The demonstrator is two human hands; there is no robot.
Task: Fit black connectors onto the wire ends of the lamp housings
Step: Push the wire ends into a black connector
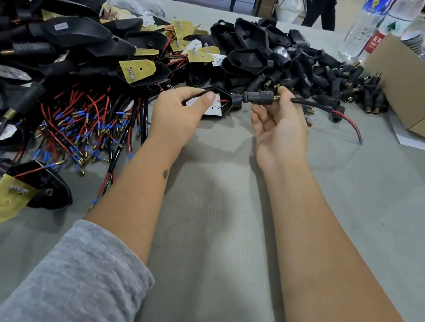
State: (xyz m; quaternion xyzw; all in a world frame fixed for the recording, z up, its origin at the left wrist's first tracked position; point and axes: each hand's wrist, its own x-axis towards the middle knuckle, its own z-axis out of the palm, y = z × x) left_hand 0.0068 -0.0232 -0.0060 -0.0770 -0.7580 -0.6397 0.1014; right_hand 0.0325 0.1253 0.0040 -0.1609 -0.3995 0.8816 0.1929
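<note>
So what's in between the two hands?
In the head view, the black connector on its wire spans the gap, meeting the lamp housing the left hand holds. The right hand holds the connector's far end.

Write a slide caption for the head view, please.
Left hand holds a lamp housing while right hand slides a black connector along its wire.

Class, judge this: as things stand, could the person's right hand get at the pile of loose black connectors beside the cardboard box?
Probably yes, but not freely: the right hand lies just in front of the connector pile with nothing between, yet its fingers already hold a connector on the wire.
</note>
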